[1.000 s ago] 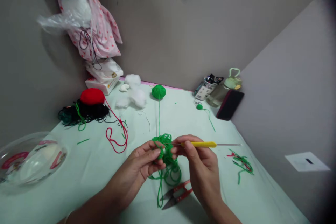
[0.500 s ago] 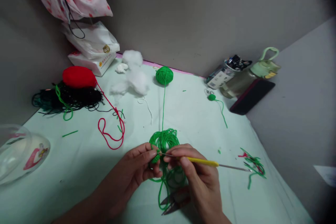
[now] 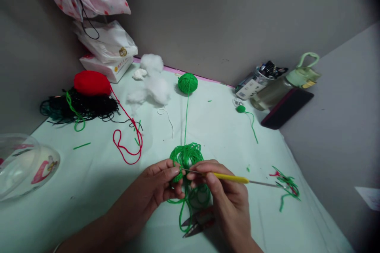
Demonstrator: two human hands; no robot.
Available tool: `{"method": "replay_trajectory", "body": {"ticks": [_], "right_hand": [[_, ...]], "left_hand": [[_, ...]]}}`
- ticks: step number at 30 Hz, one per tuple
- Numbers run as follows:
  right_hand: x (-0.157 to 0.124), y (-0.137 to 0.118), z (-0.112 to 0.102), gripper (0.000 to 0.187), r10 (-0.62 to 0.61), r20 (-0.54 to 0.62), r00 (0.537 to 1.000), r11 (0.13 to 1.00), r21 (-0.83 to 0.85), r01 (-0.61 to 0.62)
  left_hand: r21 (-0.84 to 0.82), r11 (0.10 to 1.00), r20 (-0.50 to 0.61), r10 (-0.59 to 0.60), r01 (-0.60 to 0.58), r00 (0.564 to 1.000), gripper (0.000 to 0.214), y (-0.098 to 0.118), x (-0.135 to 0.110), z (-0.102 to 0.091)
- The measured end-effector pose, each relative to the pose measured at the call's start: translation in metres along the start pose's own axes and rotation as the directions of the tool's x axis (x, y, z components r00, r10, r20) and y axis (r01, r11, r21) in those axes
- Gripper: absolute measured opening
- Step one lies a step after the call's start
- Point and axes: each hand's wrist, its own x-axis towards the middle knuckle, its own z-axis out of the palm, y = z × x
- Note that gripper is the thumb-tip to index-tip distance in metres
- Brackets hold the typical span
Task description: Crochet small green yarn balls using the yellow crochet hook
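Note:
My left hand pinches a small green crocheted piece between thumb and fingers. My right hand grips a yellow-handled crochet hook, whose metal tip points left into that piece. A loose heap of green yarn lies just behind both hands. One strand runs from it to a green yarn ball near the back wall. Red-handled snips lie on the pale green table, partly under my right wrist.
A red yarn ball rests on tangled black yarn at the left, with a loose red strand nearby. White stuffing, tissue packs, a clear bowl, a water bottle, a dark phone and yarn scraps stand around.
The view has tilted down and closer. My hands have sunk toward the table, and the hook's tip has gone into the green piece. Between the last two frames little moves.

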Motion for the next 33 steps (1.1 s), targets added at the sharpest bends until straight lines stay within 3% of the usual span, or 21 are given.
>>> {"method": "replay_trajectory", "body": {"ticks": [33], "right_hand": [[-0.0029, -0.0026, -0.0001, 0.024, -0.117, 0.024, 0.993, 0.988, -0.095, 0.118]], "left_hand": [[0.015, 1.000, -0.036, -0.017, 0.018, 0.999, 0.017, 0.0013, -0.0031, 0.0044]]}}
